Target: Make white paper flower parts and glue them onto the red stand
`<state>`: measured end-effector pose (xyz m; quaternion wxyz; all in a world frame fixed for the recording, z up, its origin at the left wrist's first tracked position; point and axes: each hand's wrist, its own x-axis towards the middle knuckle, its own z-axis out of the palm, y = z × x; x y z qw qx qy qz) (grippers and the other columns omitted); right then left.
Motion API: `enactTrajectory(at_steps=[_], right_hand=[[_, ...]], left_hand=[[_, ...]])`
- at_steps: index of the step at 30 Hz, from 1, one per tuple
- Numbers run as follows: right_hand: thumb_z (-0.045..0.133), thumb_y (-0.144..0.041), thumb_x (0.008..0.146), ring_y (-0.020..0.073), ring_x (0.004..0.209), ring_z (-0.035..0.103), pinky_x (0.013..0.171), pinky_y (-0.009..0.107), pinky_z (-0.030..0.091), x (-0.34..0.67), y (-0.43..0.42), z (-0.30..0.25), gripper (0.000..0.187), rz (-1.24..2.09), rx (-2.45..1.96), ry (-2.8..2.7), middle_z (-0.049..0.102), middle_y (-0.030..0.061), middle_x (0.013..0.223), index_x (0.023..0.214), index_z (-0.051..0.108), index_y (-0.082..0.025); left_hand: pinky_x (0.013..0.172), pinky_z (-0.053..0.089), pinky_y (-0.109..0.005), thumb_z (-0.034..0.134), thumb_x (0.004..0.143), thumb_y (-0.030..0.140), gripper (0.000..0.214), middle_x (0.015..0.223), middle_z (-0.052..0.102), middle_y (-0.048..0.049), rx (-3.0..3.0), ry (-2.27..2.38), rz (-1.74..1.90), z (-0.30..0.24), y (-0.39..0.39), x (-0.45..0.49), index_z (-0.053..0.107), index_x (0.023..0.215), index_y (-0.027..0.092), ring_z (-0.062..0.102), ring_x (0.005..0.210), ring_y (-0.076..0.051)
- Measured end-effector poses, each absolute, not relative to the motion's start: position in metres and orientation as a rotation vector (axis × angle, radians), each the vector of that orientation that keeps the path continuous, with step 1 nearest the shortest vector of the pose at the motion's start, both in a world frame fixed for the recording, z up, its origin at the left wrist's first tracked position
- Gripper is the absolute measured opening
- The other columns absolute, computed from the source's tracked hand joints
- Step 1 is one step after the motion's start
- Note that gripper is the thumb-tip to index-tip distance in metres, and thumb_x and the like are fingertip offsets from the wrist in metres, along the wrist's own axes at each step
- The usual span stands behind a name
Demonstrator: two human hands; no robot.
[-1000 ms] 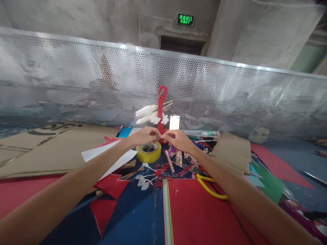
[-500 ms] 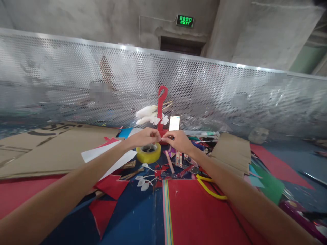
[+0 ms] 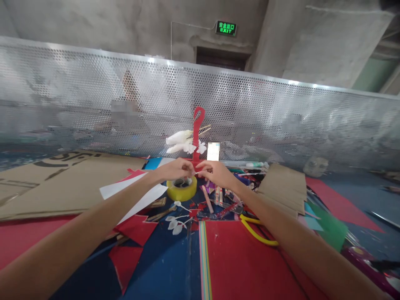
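Steadily now, both hands were out over the middle of the bench [image 3: 165,266], fingertips nearly meeting. The left hand [image 3: 175,170] had its fingers curled in; the right hand [image 3: 217,173] mirrored it, thumb and fingers drawn together in a pinch. And between them, a tiny white piece [image 3: 196,173], caught at the fingertips of both, too small to make out! Right under the left hand sat a roll of yellow tape [image 3: 181,193], lying flat with something pale in its core.

Just behind, a looped red upright [image 3: 196,129] stood tall, white petal shapes [image 3: 178,136] reaching out to its left and thin sticks [image 3: 204,131] poking out to its right. Beside it, a lit phone [image 3: 213,152]! Nearer the person, white stemmed pieces [image 3: 177,228] lay on the blue surface, close to a pink stick [image 3: 206,199]. Red sheets [image 3: 250,262] spread below the right forearm, cardboard [image 3: 71,183] filled the left side, and white paper [image 3: 153,193] lay beneath the left forearm.
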<state>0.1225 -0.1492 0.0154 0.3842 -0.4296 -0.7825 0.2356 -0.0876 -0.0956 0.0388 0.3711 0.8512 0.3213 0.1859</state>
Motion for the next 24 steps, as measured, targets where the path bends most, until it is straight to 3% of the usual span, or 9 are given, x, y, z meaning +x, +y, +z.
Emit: enactTrajectory(at_steps=[5,16,24], right_hand=[[0.062,-0.024,0.089,0.0135,0.06,0.064,0.059,0.025,0.047,0.1239,-0.1487,0.0151,0.006,0.501,-1.093,-1.973,0.074,0.0018,0.079,0.087,0.06,-0.019],[0.054,-0.042,0.097,0.0126,0.06,0.061,0.067,0.024,0.039,0.1284,-0.1505,0.0187,0.038,0.169,-1.237,-2.077,0.071,0.0002,0.063,0.07,0.064,-0.018],[0.045,-0.049,0.1,0.0127,0.054,0.057,0.066,0.024,0.039,0.1267,-0.1543,0.0226,0.052,0.208,-1.279,-2.119,0.059,-0.0008,0.047,0.062,0.061,-0.017]], left_hand=[[0.064,0.048,-0.025,0.066,0.072,0.029,0.016,0.075,0.067,-0.0031,2.115,0.83,0.506,0.0374,-0.0927,-0.0866,0.066,0.08,0.015,0.063,0.064,-0.014],[0.063,0.046,-0.023,0.068,0.075,0.034,0.02,0.074,0.067,-0.0018,2.105,0.846,0.509,0.0396,-0.0957,-0.0855,0.067,0.081,0.016,0.062,0.065,-0.013],[0.062,0.045,-0.022,0.069,0.075,0.042,0.027,0.076,0.067,-0.0015,2.087,0.843,0.469,0.0389,-0.0962,-0.0859,0.066,0.083,0.016,0.061,0.066,-0.012]])
